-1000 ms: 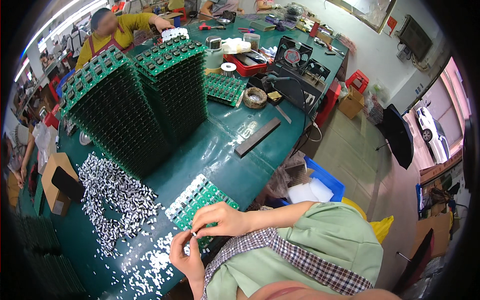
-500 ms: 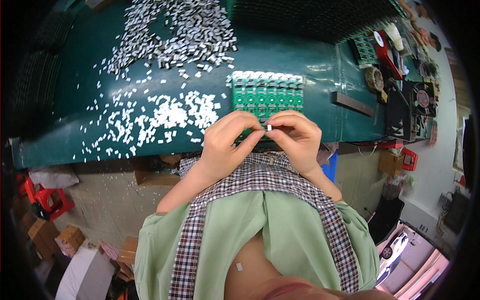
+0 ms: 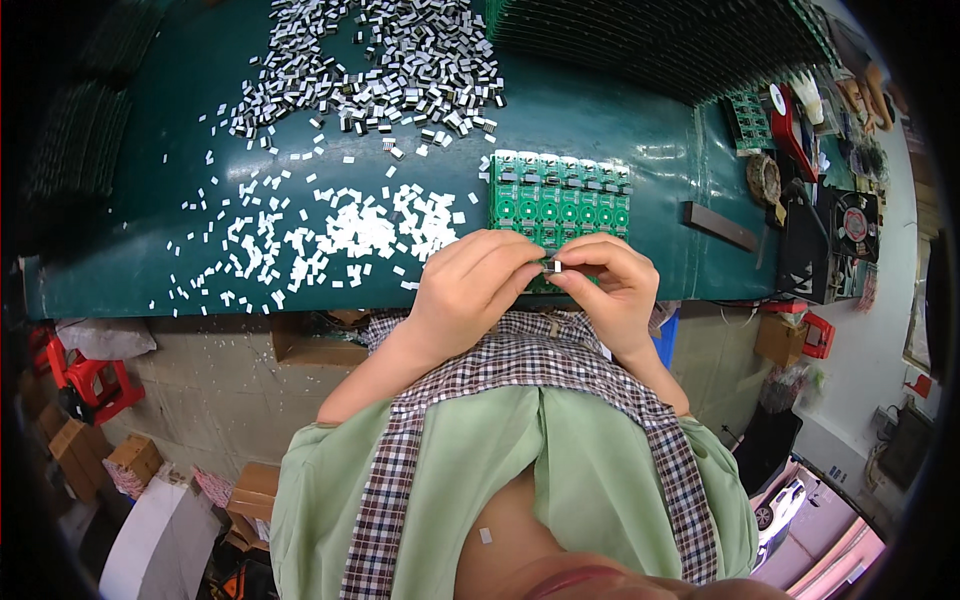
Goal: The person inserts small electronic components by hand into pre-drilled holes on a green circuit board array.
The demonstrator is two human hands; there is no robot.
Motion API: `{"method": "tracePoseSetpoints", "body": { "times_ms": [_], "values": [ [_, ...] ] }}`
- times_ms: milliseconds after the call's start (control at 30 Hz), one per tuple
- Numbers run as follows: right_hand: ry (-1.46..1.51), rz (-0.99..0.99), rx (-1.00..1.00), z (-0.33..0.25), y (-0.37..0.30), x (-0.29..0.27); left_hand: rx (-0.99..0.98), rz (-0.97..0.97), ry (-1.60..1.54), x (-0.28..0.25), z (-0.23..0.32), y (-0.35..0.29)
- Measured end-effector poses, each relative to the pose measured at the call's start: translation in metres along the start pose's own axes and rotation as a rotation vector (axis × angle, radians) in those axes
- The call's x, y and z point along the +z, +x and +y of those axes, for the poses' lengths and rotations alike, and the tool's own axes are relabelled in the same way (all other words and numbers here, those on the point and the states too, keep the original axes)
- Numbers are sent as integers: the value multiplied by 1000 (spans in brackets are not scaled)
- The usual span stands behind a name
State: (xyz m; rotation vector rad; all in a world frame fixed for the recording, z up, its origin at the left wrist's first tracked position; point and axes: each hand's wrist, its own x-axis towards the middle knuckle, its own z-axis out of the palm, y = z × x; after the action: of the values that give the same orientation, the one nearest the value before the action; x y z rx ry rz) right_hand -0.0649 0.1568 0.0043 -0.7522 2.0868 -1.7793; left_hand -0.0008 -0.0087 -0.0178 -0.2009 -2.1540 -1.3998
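In the head view, which now looks more steeply down than a second ago, the left hand [image 3: 480, 283] and right hand [image 3: 612, 287] still meet at the fingertips, each grip pinched closed on one small white-and-dark component [image 3: 557, 267]. It sits above the near part of the green circuit board [image 3: 560, 190] on the worktop [image 3: 640, 125]; both forearms angle inward, fingers curled.

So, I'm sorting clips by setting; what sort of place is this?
Probably an electronics assembly workshop: a green circuit board panel, a heap of small components and stacked boards on the workbench.
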Motion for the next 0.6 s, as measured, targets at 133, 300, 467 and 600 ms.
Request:
{"method": "tracePoseSetpoints", "body": {
  "times_ms": [133,300,467,600],
  "values": [
    [4,-5,12,1,2,0,42,8,22,1,-3,0],
    [-12,22,37,2,4,4,59,10,48,0,-8,-1],
    [64,57,116,3,15,14,-29,-19,86,-9,-12,2],
    [-367,64,-95,16,46,14,-296,52,559,-40,-39,22]
  ]
}}
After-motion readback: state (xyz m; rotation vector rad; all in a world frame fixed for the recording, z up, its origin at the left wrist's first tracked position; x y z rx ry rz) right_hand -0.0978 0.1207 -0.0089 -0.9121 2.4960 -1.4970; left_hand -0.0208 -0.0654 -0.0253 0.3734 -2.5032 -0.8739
